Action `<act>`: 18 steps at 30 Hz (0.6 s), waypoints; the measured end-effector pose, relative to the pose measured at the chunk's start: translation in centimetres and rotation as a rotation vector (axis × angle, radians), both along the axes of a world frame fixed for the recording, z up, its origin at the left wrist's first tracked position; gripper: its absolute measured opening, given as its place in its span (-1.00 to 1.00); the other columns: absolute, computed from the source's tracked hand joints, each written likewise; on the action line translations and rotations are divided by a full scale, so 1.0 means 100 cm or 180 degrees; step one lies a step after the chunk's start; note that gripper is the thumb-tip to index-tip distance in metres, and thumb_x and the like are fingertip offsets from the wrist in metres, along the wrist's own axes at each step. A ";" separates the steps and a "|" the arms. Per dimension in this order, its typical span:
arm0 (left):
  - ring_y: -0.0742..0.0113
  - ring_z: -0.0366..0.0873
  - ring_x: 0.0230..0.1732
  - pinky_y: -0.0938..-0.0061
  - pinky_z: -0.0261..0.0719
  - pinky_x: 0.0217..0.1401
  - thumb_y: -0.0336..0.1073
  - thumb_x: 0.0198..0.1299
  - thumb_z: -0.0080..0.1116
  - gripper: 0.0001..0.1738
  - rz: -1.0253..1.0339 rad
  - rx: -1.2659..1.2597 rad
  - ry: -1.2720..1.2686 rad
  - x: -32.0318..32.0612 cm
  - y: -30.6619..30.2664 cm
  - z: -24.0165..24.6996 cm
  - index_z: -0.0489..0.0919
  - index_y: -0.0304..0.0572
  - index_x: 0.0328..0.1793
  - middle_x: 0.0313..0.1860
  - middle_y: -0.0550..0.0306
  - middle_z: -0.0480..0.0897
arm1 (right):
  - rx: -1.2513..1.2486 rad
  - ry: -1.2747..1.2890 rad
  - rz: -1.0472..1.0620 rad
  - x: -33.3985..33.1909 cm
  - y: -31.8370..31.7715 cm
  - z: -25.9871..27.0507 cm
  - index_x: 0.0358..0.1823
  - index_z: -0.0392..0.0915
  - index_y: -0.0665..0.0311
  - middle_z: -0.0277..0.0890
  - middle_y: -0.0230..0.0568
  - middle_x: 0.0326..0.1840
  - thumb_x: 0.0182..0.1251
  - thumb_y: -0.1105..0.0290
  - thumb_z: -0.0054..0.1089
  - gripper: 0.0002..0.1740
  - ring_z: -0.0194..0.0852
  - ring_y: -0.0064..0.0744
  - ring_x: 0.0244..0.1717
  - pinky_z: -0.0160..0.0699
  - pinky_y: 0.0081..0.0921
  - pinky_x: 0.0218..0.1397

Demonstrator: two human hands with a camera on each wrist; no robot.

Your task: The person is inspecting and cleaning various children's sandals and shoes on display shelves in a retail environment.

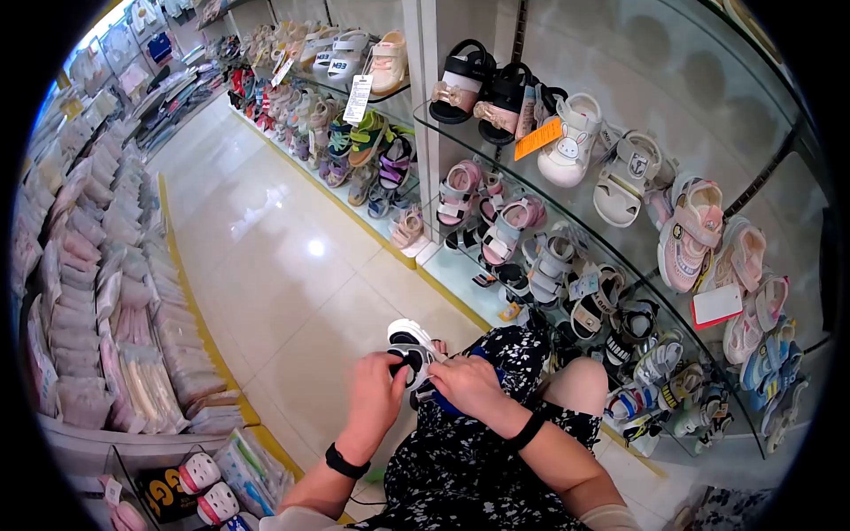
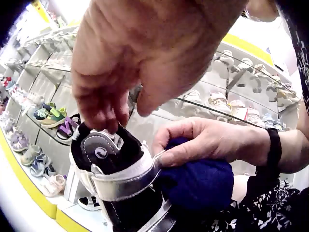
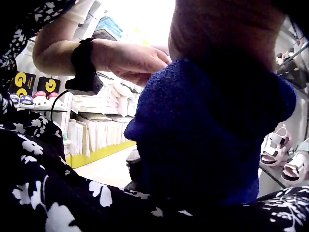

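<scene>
A black-and-white strapped shoe (image 1: 413, 336) (image 2: 120, 187) is held over the lap, its opening facing up. At its collar, my left hand (image 1: 375, 394) (image 2: 149, 53) has bent fingers gripping the rim, with fingertips partly hidden inside. The thumb and fingers of my right hand (image 1: 469, 384) (image 2: 207, 142) pinch the end of the silver-white strap. A dark blue cloth (image 2: 200, 181) (image 3: 203, 130) bunches under the right palm. It fills much of the right wrist view and hides the right fingers; my left hand (image 3: 133, 60) shows behind it.
Glass shelves (image 1: 531, 190) with children's shoes and sandals stand on the right. Bagged clothes (image 1: 133, 292) line the left side, with tiled floor (image 1: 274, 257) between. Floral black fabric (image 1: 478, 469) covers the lap. A thin black cable (image 3: 54, 104) hangs from the left wrist device.
</scene>
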State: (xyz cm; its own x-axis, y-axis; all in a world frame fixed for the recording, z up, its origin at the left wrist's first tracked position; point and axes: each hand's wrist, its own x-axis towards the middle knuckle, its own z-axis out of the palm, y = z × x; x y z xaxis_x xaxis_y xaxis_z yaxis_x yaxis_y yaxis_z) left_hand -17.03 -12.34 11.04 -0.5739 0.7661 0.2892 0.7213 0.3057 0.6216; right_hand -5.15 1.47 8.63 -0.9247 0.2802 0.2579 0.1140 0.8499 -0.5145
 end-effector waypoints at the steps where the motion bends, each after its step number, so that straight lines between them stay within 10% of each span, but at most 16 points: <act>1: -0.10 0.46 -0.17 0.21 0.40 -0.10 -0.37 0.14 0.16 -0.83 -0.0197 -0.0259 -0.0114 -0.001 -0.001 -0.012 0.49 -0.31 -0.22 -0.27 -0.16 0.54 | 0.0014 -0.0061 0.0060 0.001 -0.002 0.001 -0.42 0.45 0.13 0.46 -0.24 -0.58 0.16 0.33 0.13 -0.91 0.52 -0.17 -0.44 0.43 -0.25 -0.41; 6: -0.25 0.47 -0.23 0.13 0.43 -0.14 -0.14 0.33 -0.07 -0.59 -0.0407 -0.0838 -0.1377 0.004 -0.001 -0.026 0.55 -0.44 -0.29 -0.29 -0.24 0.59 | 0.0258 -0.0145 0.0281 0.006 -0.008 0.001 -0.45 0.46 0.12 0.47 -0.32 -0.59 0.19 0.32 0.06 -0.90 0.53 -0.26 -0.46 0.44 -0.30 -0.40; 10: 0.03 0.54 -0.26 0.26 0.45 -0.17 0.00 0.36 -0.12 -0.46 -0.0250 -0.1468 -0.2798 -0.014 0.008 -0.062 0.53 -0.49 -0.21 -0.28 -0.23 0.62 | 0.0436 -0.0333 0.0374 0.008 -0.013 0.001 -0.39 0.47 0.10 0.48 -0.35 -0.53 0.20 0.27 0.11 -0.89 0.52 -0.29 -0.43 0.41 -0.33 -0.37; 14: 0.42 0.41 -0.38 0.43 0.39 -0.31 0.00 0.39 -0.13 -0.50 0.0451 -0.0763 -0.3101 -0.026 0.020 -0.096 0.56 -0.36 -0.27 -0.41 0.11 0.58 | 0.0402 -0.0232 0.0059 0.003 -0.013 -0.014 -0.40 0.43 0.12 0.47 -0.34 -0.52 0.22 0.26 0.09 -0.87 0.51 -0.31 -0.37 0.37 -0.32 -0.35; 18: 0.03 0.59 0.00 0.16 0.57 0.05 -0.06 0.45 -0.32 -0.50 0.0507 0.0741 -0.4484 -0.048 0.043 -0.067 0.33 -0.42 0.17 0.02 -0.12 0.55 | 0.0414 -0.0527 0.0215 0.001 -0.022 0.008 -0.39 0.45 0.12 0.49 -0.33 -0.50 0.18 0.34 0.01 -0.93 0.53 -0.32 -0.33 0.39 -0.33 -0.27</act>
State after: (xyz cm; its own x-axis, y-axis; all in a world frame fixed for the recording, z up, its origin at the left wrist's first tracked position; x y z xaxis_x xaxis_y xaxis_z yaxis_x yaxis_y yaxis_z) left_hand -21.81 -8.00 4.32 -0.5561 0.6827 -0.4740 -0.5570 0.1171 0.8222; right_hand -5.07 -0.73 9.40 -0.9729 0.1903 0.1310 0.1282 0.9164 -0.3791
